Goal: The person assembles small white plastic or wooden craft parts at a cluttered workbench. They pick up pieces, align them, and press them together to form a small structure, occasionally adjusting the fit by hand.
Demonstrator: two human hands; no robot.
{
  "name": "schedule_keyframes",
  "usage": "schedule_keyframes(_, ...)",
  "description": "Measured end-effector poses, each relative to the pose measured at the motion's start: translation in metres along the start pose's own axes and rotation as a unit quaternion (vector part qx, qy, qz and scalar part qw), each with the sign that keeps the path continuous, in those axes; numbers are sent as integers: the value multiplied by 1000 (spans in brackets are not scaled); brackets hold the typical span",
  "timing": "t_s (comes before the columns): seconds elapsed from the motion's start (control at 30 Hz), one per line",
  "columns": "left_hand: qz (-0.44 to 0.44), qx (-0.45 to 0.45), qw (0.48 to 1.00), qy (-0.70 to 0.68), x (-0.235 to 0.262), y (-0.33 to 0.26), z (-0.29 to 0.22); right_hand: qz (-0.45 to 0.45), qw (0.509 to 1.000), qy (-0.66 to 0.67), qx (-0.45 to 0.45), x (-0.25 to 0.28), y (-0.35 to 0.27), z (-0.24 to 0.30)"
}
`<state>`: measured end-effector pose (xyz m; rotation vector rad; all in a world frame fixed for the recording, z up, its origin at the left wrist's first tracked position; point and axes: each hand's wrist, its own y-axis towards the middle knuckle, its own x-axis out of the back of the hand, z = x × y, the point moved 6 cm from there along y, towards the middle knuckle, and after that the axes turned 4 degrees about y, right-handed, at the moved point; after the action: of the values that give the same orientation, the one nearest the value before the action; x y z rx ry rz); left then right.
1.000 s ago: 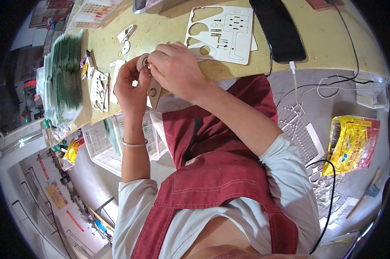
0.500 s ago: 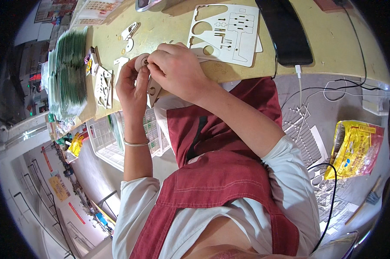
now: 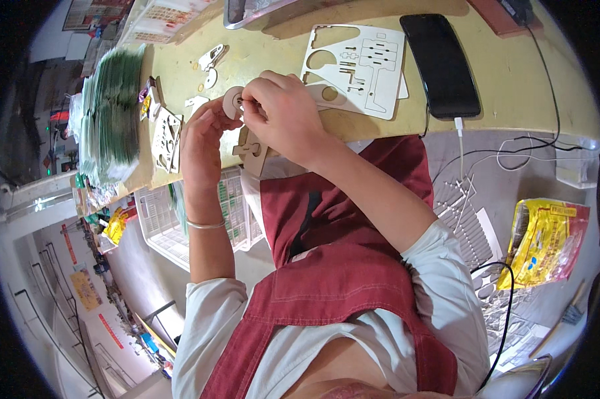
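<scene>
Between the thumb and fingers of my left hand (image 3: pixel 203 136) is a pale round disc (image 3: pixel 233 101), held above the table's near edge. My right hand (image 3: pixel 283 116) is closed in a pinch at the middle of the disc; whatever its fingertips grip is too small to make out. Just below both hands, a flat wooden piece with a keyhole-shaped cutout (image 3: pixel 252 154) sits at the table edge. Beyond the disc lie a small white cut-out part (image 3: pixel 211 56) and a little white round piece (image 3: pixel 211 79).
Right of my hands lies a pre-cut wooden sheet (image 3: pixel 386 73), then a black phone (image 3: pixel 441 70) with a white cable. Stacked green-edged packets (image 3: pixel 114 116) stand at left beside cut wooden panels (image 3: pixel 166 141). Below the table is a white plastic basket (image 3: pixel 163 226).
Both hands and the disc appear slightly lower and further right, along with the whole table view. My left fingers have shifted on the disc, and the keyhole piece shows more fully.
</scene>
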<state>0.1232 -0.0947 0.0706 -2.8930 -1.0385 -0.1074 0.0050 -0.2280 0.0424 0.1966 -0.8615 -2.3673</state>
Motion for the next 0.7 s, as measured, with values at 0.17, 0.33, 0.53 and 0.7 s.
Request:
schedule_keyframes(0.17, 11, 76, 991, -113, 17, 15, 33, 17, 997, -48, 53, -2, -1, 8)
schedule_keyframes(0.33, 83, 58, 983, -154, 19, 19, 41, 24, 995, -69, 73, -3, -2, 12)
schedule_keyframes(0.53, 73, 22, 987, -145, 21, 15, 47, 28, 994, -69, 75, -6, -3, 10)
schedule_keyframes(0.7, 19, 3, 993, -115, 17, 12, 45, 31, 997, -46, 56, -5, -2, 10)
